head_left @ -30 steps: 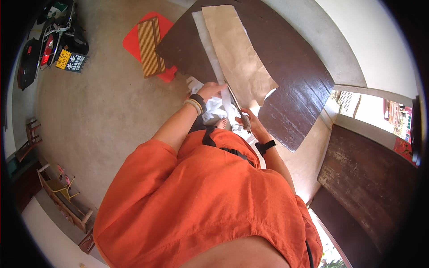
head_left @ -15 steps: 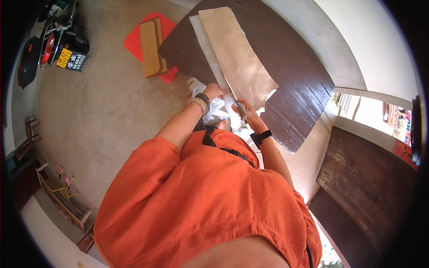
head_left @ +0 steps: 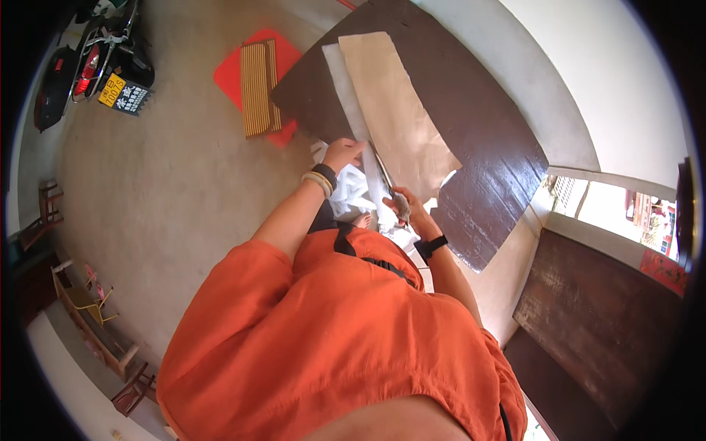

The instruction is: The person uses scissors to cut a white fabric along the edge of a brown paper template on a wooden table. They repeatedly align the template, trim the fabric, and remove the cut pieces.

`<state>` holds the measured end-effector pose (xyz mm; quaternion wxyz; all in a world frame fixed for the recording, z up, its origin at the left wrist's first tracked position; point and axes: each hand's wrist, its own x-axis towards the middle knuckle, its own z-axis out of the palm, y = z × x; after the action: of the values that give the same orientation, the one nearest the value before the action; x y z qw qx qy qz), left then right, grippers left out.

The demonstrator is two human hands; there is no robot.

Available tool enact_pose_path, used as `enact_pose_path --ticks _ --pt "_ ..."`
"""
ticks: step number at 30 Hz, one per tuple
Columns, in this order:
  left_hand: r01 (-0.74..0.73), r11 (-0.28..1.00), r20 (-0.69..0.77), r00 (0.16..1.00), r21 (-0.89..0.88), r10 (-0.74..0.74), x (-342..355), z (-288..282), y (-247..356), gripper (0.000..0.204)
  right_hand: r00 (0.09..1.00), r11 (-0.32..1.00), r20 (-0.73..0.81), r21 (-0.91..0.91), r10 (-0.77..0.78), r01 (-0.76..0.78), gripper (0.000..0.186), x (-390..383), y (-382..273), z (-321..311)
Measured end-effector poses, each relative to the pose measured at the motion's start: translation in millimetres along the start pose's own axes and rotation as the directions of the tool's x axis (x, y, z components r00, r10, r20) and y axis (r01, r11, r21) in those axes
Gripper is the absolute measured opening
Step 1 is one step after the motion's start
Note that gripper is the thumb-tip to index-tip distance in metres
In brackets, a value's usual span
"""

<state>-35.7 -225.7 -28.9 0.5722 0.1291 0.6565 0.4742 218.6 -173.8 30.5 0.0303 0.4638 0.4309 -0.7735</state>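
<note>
A long sheet of brown paper (head_left: pixel 397 99) lies on a dark brown table (head_left: pixel 485 110), on top of white sheet material (head_left: pixel 337 77) whose left edge shows beside it. My right hand (head_left: pixel 418 214), near the table's front corner, is closed round the handles of scissors (head_left: pixel 401 209). Their blades point away from me, along the left edge of the brown paper. My left hand (head_left: pixel 344 154) pinches the white material just left of the blades. A narrow white strip hangs between both hands. White scraps (head_left: pixel 349 189) lie below, by my foot.
A red stool (head_left: pixel 229 77) bearing a ribbed tan-and-brown board (head_left: pixel 257 88) stands beyond the table's left side. A motorbike (head_left: pixel 103 62) is parked at far left. A dark wooden bench (head_left: pixel 588 309) is at right; chairs (head_left: pixel 50 206) line the left wall.
The view has shifted, so the table and papers sit slightly lower. My left hand has moved a little left relative to the paper, drawing the white strip aside. The scissors remain in my right hand.
</note>
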Motion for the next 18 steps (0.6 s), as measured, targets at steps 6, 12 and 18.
enact_pose_path --ticks 6,12,18 --pt "-0.066 0.992 0.032 0.997 -0.103 0.070 24 -3 -10 0.030 0.993 0.997 0.104 0.060 -0.061 0.055 0.049 0 3 2" --pt "-0.042 0.992 0.093 0.994 -0.117 0.053 26 2 -15 0.023 0.989 0.990 0.126 -0.108 -0.074 0.087 0.054 19 -5 -1" --pt "0.053 0.985 0.004 0.999 -0.165 -0.053 18 -7 9 0.020 0.982 0.997 0.186 -0.066 -0.022 0.035 0.059 -1 -1 -17"
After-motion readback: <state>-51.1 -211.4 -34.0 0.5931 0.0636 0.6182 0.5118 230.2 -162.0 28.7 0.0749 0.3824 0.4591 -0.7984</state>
